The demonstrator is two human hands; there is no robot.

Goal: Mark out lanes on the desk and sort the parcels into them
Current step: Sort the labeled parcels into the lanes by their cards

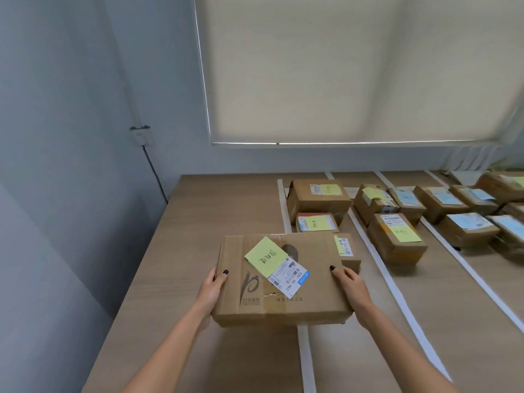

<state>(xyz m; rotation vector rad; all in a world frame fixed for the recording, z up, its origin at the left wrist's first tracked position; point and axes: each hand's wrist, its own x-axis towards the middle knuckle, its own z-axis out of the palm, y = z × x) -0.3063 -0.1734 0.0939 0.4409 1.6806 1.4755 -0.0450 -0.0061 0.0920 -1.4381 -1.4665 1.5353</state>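
Both hands hold a flat cardboard parcel [279, 279] by its short ends above the desk [198, 222].

The left hand [212, 287] clasps the parcel's nine o'clock end, thumb hooked over the top edge; the right hand [350, 287] clasps the three o'clock end the same way, and both forearms reach in from six o'clock. The fingers beneath the parcel are hidden. On its lid sit a yellow note [265, 255] and a shipping label [289, 277]. The parcel hides part of the leftmost tape strip [283, 205] and most of a small box [346, 251] at its two o'clock corner. Further parcels [397, 239] lie in taped lanes toward two o'clock, blurred and cut off at the frame's edge.
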